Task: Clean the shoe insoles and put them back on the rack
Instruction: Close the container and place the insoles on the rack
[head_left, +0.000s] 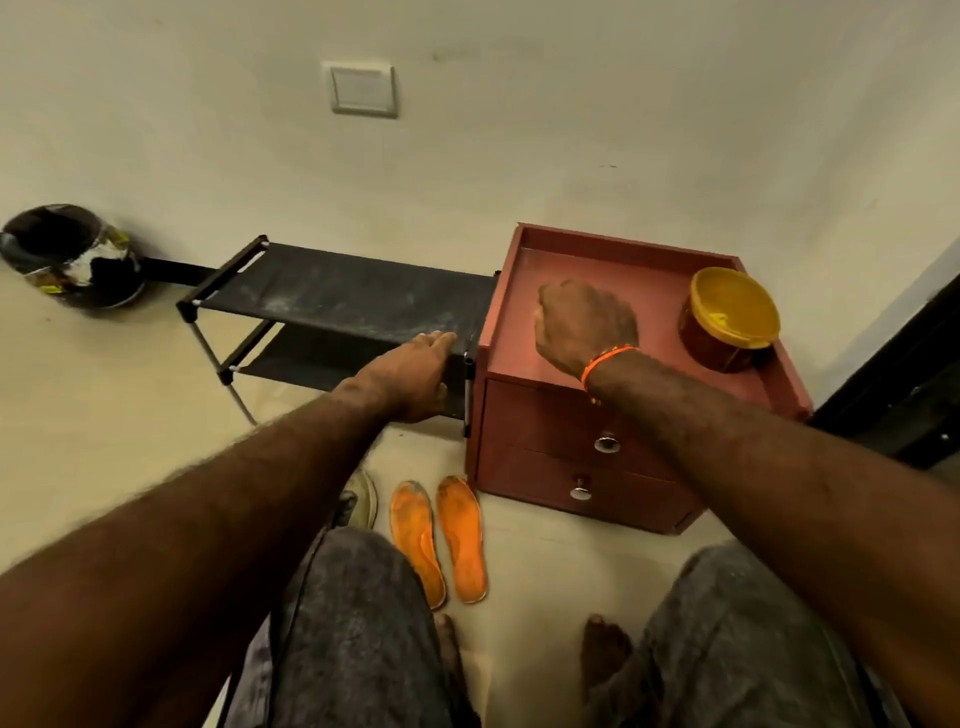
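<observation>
Two dirty orange insoles lie side by side on the floor between my knees, in front of the red cabinet. The black fabric shoe rack stands against the wall, its top shelf dusty. My left hand rests flat on the rack's right front corner, fingers together, holding nothing. My right hand, with an orange thread at the wrist, hovers over the cabinet top with its fingers curled under; what is in it, if anything, is hidden.
A red two-drawer cabinet stands right of the rack, with a yellow-lidded tub on top. A helmet lies on the floor at the far left. A shoe peeks out by my left knee. A dark door frame is at right.
</observation>
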